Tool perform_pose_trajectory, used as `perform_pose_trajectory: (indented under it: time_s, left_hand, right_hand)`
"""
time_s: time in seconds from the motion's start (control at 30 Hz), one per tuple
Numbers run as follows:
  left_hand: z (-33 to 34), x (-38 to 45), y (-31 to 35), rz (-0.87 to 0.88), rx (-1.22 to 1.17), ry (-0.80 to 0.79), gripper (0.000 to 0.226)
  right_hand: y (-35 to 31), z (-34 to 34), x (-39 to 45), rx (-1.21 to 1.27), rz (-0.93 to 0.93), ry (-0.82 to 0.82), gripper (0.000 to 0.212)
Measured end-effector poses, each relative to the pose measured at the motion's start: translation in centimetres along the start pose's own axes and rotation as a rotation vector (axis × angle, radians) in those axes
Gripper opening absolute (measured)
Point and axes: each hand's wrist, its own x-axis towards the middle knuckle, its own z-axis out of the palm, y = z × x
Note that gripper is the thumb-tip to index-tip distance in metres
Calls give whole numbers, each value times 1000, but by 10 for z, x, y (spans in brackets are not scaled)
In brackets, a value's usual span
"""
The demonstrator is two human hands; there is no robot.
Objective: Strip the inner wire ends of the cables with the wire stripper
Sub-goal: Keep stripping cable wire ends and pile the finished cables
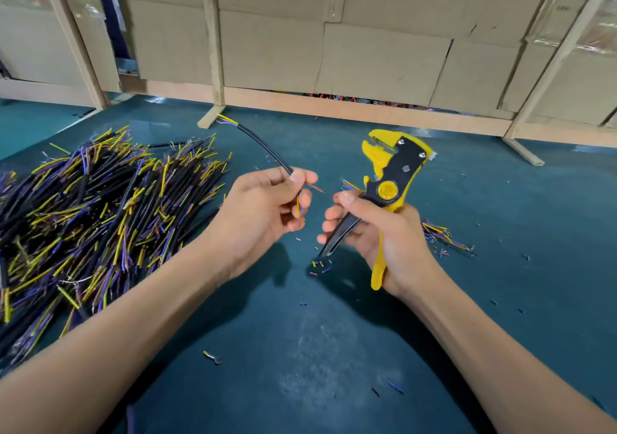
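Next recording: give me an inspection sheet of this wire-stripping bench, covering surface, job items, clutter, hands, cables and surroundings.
Surface: dark green mat, scuffed pale in the near middle.
Job's things: yellow and black wire stripper, head pointing up and away; one black cable, inner wires showing at both ends.
Clutter: small cut insulation bits scattered below the hands; a small bundle of wire offcuts to the right.
Grippers: left hand pinches the cable near its end; right hand grips the stripper handles.
Cables: large pile of black cables on the left.
Surroundings: cardboard panels in wooden frames behind.
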Motion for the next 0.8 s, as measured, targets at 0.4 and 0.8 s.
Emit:
perform_pose_trajectory:
  time_s: [0.4, 0.8]
  left_hand:
    - [8, -7, -17, 62, 116, 32, 25]
    - [7, 1, -20, -183, -254, 149, 21]
  right_hand:
    - [4, 6, -2, -39, 55, -14, 11]
    - [9, 13, -3, 82, 65, -15, 16]
